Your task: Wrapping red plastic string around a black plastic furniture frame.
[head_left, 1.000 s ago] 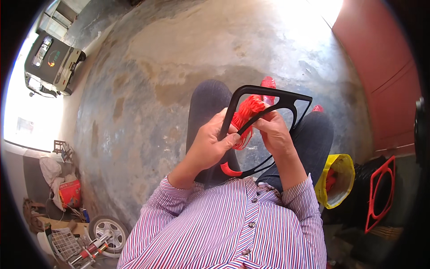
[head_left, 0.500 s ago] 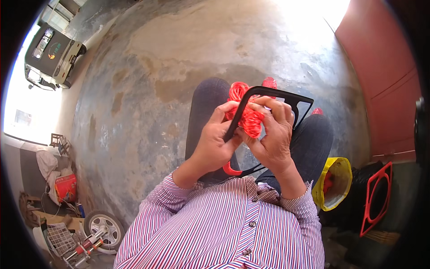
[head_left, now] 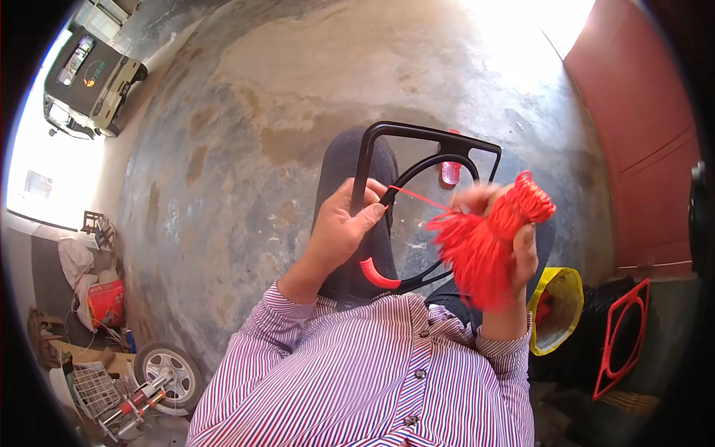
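My left hand [head_left: 348,223] is closed on the left side of a black frame [head_left: 428,132], where its square outer edge meets the round inner ring. The frame stands tilted over my knees. Red cord wraps tightly around a lower-left stretch of the ring [head_left: 378,276]. Out to the right, my right hand [head_left: 526,253] grips a bundle of red cord [head_left: 484,249], blurred at its loose end. A single taut strand [head_left: 421,196] runs from the bundle to the ring beside my left fingertips. Some right-hand fingers are hidden behind the bundle.
Beside my right leg stands a yellow bag [head_left: 557,328] with red stuff inside. Further right is a red frame [head_left: 624,339] of similar shape by black items. A wheel [head_left: 170,376] and a red box [head_left: 106,304] lie at left. A three-wheeled vehicle [head_left: 89,78] stands far left.
My right hand has drawn the red cord bundle away from the frame to the right, pulling a strand straight. My left hand has shifted slightly left with the frame, exposing the ring.
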The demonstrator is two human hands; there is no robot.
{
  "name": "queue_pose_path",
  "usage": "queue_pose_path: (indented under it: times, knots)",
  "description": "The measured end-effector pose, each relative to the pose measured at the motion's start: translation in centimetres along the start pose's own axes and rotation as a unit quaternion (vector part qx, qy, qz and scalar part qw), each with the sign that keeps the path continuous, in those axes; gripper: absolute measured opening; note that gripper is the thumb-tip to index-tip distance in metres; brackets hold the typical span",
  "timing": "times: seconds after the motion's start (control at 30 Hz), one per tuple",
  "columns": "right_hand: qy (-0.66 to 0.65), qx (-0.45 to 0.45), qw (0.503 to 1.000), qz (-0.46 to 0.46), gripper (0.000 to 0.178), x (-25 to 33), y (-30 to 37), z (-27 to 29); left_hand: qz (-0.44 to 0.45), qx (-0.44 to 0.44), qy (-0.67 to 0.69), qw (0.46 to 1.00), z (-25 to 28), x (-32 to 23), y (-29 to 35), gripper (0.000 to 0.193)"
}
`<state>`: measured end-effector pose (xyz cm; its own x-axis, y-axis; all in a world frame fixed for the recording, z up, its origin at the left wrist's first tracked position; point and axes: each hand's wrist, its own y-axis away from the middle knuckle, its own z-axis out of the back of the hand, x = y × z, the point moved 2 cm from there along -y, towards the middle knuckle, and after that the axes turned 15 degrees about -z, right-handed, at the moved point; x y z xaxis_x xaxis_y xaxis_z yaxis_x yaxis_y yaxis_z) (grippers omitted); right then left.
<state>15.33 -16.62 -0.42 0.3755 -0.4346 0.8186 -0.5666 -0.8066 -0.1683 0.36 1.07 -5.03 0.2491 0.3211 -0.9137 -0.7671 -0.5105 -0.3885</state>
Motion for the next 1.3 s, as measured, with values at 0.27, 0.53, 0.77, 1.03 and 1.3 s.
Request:
queue_pose_path:
  times: [0.27,0.53,0.77,1.03,1.3]
  knots:
    - [-0.063,0.051,0.961,-0.263,0.068,-4.1,4.5,-0.5,0.167,0.018,0.121,0.978,-0.2,-1.2,-0.3,0.016]
    - [-0.083,-0.043,0.966,-0.240,0.057,-5.9,3.5,2.4,0.155,0.033,0.121,0.980,-0.2,-1.1,0.0,0.018]
    - [-0.107,-0.075,0.963,-0.236,0.041,-7.6,2.4,4.9,0.155,0.053,0.096,0.982,-0.9,-1.7,-0.1,0.014]
    - [0.051,-0.149,0.947,-0.279,0.027,-8.3,-0.5,4.5,0.023,0.101,-0.078,0.992,-2.2,-4.9,-1.2,0.012]
    - [-0.156,0.017,0.964,-0.215,0.035,-6.6,-2.2,2.8,-0.032,0.116,-0.012,0.993,-2.8,-3.5,-0.9,0.010]
